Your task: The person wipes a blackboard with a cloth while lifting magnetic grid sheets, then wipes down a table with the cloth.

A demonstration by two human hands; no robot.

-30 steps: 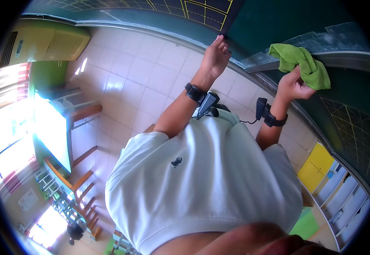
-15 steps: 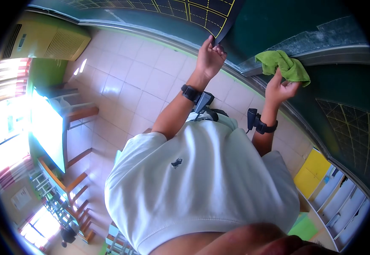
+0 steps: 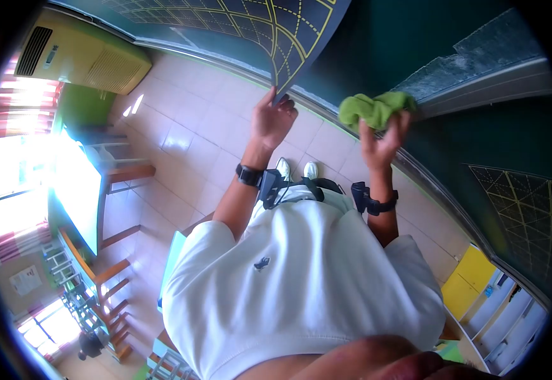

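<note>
My left hand (image 3: pixel 273 123) pinches the lower corner of a dark flexible sheet (image 3: pixel 298 41) printed with a yellow grid. That corner is pulled away from the green chalkboard (image 3: pixel 384 44), and the sheet curves. In my right hand (image 3: pixel 382 142) is a bunched green cloth (image 3: pixel 377 111), with the fingers gripping it from below. The cloth is near the board's lower frame (image 3: pixel 491 88); whether it touches the board I cannot tell. Each wrist wears a black strap with a small device.
A pale chalky smear (image 3: pixel 479 57) marks the board to the right, and another gridded patch (image 3: pixel 523 202) lies farther right. A beige air conditioner (image 3: pixel 92 60) stands at the left. A table (image 3: pixel 79 190) and chairs are by the windows. Yellow cabinet doors (image 3: pixel 469 278) are at lower right.
My left hand has pulled the sheet's corner toward me and left, bending it more. My right hand has moved left with the cloth, away from the board's frame.
</note>
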